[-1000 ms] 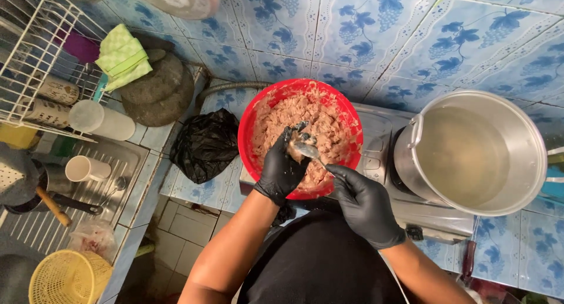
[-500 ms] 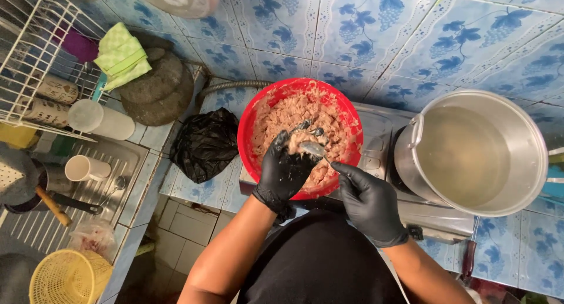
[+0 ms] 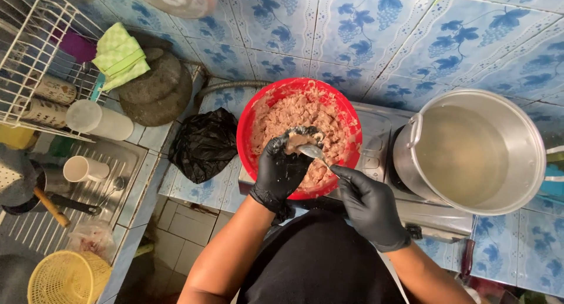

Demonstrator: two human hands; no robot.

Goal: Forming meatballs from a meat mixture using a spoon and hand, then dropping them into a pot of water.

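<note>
Red bowl (image 3: 348,121) with pinkish-beige minced meat (image 3: 294,113); black gloves on left hand (image 3: 284,166) and right hand (image 3: 369,205); silver pot (image 3: 531,140); blue grape-patterned wall tiles (image 3: 376,28); black plastic bag (image 3: 204,143); green checked cloth (image 3: 119,57); yellow basket (image 3: 66,279).

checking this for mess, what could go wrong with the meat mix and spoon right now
The lump of mince squeezed in the left hand may slip off the spoon in the right hand's grip and miss the red bowl. The open pot of liquid stands close, so splashing seems possible.
</note>
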